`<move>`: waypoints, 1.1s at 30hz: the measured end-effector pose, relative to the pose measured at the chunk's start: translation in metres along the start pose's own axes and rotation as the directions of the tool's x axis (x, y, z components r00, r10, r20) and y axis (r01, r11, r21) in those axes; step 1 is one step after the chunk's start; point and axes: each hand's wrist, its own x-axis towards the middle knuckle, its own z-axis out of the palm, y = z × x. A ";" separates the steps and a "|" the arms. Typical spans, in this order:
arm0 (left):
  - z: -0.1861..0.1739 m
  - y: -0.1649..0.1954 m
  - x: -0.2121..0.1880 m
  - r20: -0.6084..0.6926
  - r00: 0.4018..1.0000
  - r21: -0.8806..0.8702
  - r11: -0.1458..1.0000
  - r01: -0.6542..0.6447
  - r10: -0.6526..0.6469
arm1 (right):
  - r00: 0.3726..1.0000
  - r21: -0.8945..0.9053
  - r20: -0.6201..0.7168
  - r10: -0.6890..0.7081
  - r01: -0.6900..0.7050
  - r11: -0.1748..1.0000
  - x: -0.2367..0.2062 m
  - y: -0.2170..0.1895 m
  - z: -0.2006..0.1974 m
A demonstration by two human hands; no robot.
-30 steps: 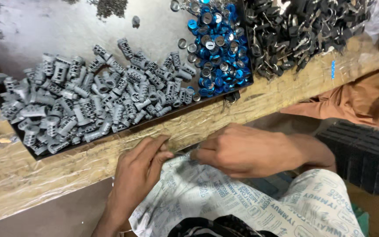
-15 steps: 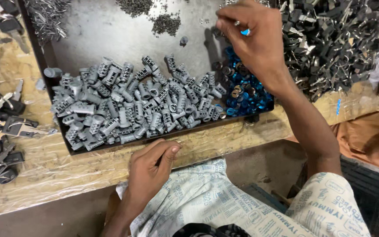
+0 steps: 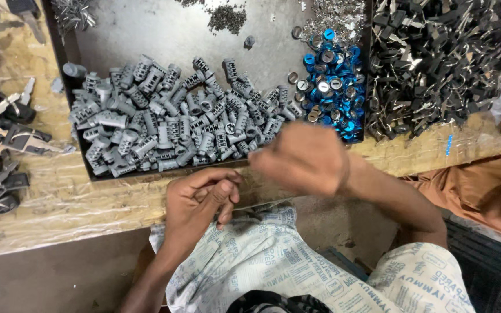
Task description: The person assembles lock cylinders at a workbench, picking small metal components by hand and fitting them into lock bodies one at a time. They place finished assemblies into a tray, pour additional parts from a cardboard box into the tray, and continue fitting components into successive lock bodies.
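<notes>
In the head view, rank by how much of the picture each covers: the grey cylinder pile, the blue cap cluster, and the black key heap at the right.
1. grey cylinder pile
2. black key heap, close behind and cut off by the frame, so unsure
3. blue cap cluster, clearly smallest

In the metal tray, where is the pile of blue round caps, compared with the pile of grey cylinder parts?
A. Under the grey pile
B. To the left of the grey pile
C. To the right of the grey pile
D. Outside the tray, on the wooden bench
C: the blue round caps lie inside the metal tray at its right end, while the grey cylinder parts fill the left and middle.
</notes>
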 end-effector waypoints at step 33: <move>0.010 -0.009 -0.002 -0.113 0.828 0.563 0.722 -0.401 0.549 | 0.794 0.037 0.030 0.607 -0.607 0.794 -0.011 0.126 0.016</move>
